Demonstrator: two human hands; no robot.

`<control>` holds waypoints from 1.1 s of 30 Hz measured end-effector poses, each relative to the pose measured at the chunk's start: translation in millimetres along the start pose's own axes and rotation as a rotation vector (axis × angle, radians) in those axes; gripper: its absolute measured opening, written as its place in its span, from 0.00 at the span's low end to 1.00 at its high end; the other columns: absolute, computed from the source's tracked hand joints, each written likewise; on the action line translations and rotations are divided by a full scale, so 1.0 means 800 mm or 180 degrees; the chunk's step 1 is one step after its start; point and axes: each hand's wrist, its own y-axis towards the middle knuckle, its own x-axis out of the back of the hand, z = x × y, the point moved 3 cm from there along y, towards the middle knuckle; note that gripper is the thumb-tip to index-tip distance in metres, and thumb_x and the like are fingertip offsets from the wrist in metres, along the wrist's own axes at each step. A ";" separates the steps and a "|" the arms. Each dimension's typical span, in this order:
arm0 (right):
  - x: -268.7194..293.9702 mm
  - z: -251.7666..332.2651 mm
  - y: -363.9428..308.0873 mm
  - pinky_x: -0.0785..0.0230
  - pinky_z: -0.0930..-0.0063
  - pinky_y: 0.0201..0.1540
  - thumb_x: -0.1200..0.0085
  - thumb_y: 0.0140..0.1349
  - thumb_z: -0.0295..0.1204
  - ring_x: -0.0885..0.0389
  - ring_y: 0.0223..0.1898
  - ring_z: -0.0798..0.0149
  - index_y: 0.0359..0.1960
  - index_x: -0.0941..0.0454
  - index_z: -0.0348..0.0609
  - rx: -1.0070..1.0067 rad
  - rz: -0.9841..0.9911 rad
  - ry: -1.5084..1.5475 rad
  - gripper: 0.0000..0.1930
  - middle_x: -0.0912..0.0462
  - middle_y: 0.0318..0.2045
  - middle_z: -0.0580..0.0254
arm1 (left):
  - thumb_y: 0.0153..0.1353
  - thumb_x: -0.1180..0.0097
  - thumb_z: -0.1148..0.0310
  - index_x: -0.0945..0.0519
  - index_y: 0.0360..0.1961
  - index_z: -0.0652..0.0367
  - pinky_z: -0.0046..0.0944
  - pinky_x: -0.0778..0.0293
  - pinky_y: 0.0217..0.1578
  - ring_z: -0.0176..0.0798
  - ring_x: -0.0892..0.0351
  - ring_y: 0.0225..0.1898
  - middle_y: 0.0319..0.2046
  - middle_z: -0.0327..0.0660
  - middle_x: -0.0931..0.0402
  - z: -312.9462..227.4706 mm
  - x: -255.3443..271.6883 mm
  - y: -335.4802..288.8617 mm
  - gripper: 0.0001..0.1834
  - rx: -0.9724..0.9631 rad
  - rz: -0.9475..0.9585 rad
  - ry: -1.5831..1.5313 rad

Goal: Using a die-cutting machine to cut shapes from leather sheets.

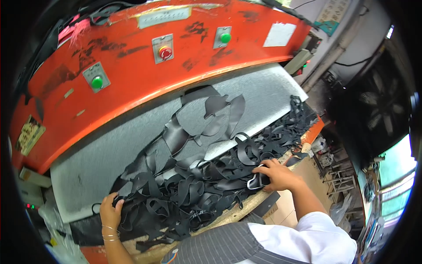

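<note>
My left hand [110, 212], with thin bangles at its wrist, is closed on the left end of a black leather-like sheet [176, 135] full of cut-out holes. The sheet stretches from there up across the grey metal bed. On the right, my right hand [281, 175] has its fingers wrapped round a silver-edged cutting die [253, 183], partly hidden by the fingers. Between my hands lies a heap of black offcuts [189, 191], curled strips and loops along the front edge. A few rounded black pieces [216, 105] lie farther back on the bed.
An orange-red press [184, 66] spans the back, with green buttons [225, 38] and a red emergency button [165, 53]. The grey bed [88, 176] lies beneath it. A wooden ledge [233, 214] runs along the front. A large black fan [376, 103] stands at the right.
</note>
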 end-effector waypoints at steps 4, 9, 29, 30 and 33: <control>-0.003 -0.016 -0.007 0.38 0.55 0.63 0.29 0.39 0.32 0.38 0.65 0.47 0.59 0.26 0.58 0.0030 -0.0031 -0.0496 0.38 0.35 0.63 0.47 | 0.53 0.35 0.67 0.18 0.48 0.60 0.47 0.32 0.53 0.53 0.26 0.51 0.43 0.49 0.21 -0.047 0.021 -0.019 0.20 0.0165 -0.0064 0.0126; 0.037 0.045 0.018 0.31 0.60 0.53 0.32 0.50 0.37 0.26 0.52 0.49 0.50 0.22 0.45 0.1618 -0.0957 0.0266 0.25 0.24 0.49 0.52 | 0.56 0.38 0.71 0.16 0.26 0.62 0.41 0.31 0.47 0.47 0.23 0.44 0.38 0.43 0.21 -0.112 0.064 -0.021 0.06 -0.0106 -0.0977 0.0752; 0.061 0.152 0.139 0.30 0.57 0.51 0.36 0.50 0.25 0.25 0.47 0.46 0.51 0.23 0.49 0.3002 -0.0814 0.0416 0.23 0.24 0.41 0.53 | 0.57 0.38 0.67 0.16 0.37 0.61 0.42 0.25 0.46 0.50 0.19 0.43 0.41 0.48 0.18 -0.276 -0.099 0.040 0.10 -0.0202 -0.0881 -0.1022; 0.066 0.158 0.176 0.31 0.57 0.51 0.36 0.50 0.25 0.25 0.47 0.46 0.51 0.23 0.48 0.2977 -0.0786 0.0201 0.23 0.24 0.41 0.53 | 0.57 0.39 0.66 0.16 0.37 0.61 0.44 0.26 0.48 0.52 0.19 0.45 0.44 0.49 0.18 -0.268 -0.116 0.053 0.10 -0.0333 -0.0948 -0.0799; 0.045 0.171 0.265 0.31 0.58 0.53 0.36 0.50 0.23 0.26 0.48 0.47 0.52 0.22 0.47 0.3094 -0.0779 -0.0052 0.24 0.22 0.45 0.54 | 0.56 0.39 0.61 0.19 0.38 0.58 0.52 0.39 0.61 0.55 0.31 0.61 0.55 0.50 0.24 -0.249 -0.168 0.076 0.13 -0.0110 -0.0369 -0.0643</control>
